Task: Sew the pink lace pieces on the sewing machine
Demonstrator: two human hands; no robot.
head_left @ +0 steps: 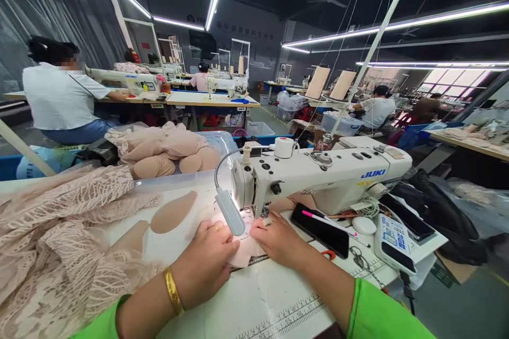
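My left hand [207,262], with a ring and a gold bangle, lies with curled fingers on a small beige fabric piece [243,254] at the needle of a white JUKI sewing machine [318,177]. My right hand [278,241] presses the same piece from the right, fingers bent toward the needle. A small lamp [230,213] on a flexible neck hangs between my hands and partly hides the needle area.
Pink lace [55,243] is heaped at the left, with beige cup pieces [173,212] beside it. A phone [320,229], a pink pen [324,221] and a control box [393,243] lie at the right. Other people sit at machines behind.
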